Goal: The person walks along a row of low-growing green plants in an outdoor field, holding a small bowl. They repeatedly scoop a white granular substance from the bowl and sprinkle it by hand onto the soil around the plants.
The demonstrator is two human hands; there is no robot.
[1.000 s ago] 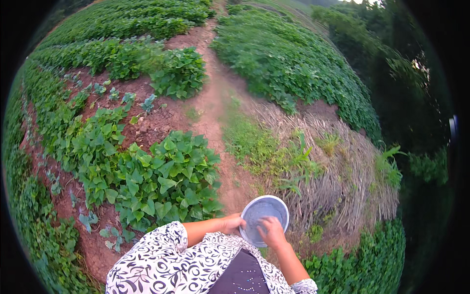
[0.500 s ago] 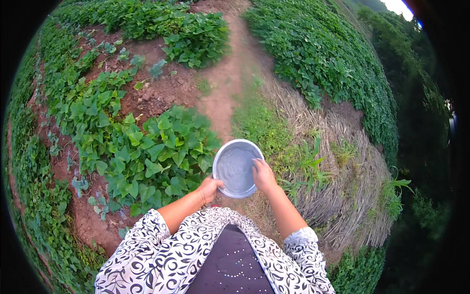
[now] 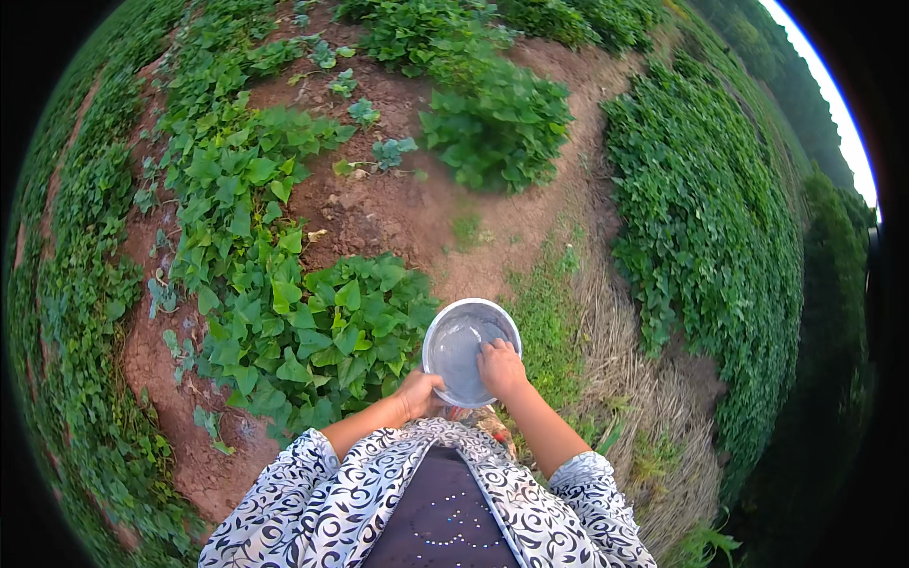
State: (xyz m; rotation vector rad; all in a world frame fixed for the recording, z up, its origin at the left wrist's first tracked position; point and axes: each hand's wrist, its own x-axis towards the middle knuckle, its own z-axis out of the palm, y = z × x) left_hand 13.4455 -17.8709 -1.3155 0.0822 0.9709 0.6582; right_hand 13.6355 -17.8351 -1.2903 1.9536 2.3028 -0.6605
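A round grey basin [image 3: 456, 331] with a pale rim is held in front of my body at waist height. Its inside is greyish, with a few light streaks; I cannot tell whether a thin layer of something covers the bottom. My left hand [image 3: 418, 394] grips the lower left rim, thumb over the edge and fingers hidden underneath. Reaching over the right side of the rim, my right hand [image 3: 502, 368] is inside the basin with its fingers curled together. Whatever may be between those fingers is hidden.
Leafy green plants [image 3: 327, 327] grow on reddish soil [image 3: 369, 222] to the left. Ahead is another leafy clump [image 3: 497, 123] beside a dirt path [image 3: 568, 213]. Dry straw [image 3: 634, 398] lies at the right, below a dense green bank [image 3: 705, 218].
My view has swung, so the path and plants have shifted to the right. My right hand has gone from the basin's right rim deeper inside, its fingers now curled. The left still holds on.
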